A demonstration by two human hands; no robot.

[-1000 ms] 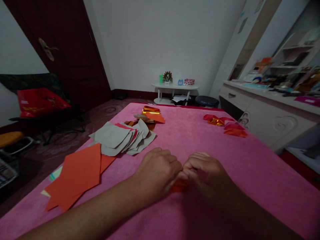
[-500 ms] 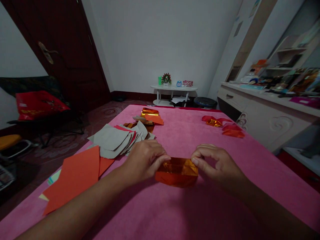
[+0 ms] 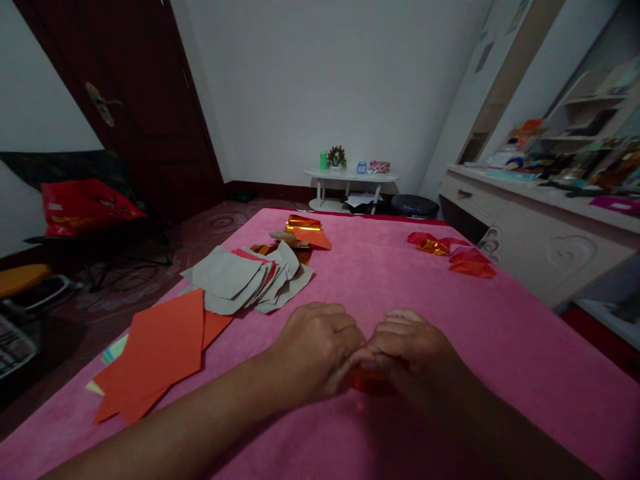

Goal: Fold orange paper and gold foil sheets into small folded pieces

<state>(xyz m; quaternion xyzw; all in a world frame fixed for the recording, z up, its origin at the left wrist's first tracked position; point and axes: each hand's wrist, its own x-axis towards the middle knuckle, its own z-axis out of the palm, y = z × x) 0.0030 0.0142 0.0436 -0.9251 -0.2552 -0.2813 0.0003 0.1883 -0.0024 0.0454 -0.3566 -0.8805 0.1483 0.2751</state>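
An orange foil piece shows low between my hands, mostly covered by them. My left hand is closed on its left part, with the thumb pointing right. From the other side my right hand grips it, and the fingertips of both hands meet above the foil. Left of my hands, grey paper sheets lie in a loose stack with some red among them. Orange sheets lie nearer on the left. The pink cloth is under everything.
Shiny gold and orange foil lies at the far left of the cloth. Red and orange folded pieces sit at the far right. Beyond stands a small white table; a white cabinet stands on the right.
My hands have come together from the two ends of the foil piece and sit slightly lower. The foil, earlier visible as an open-topped shape, is now mostly hidden.
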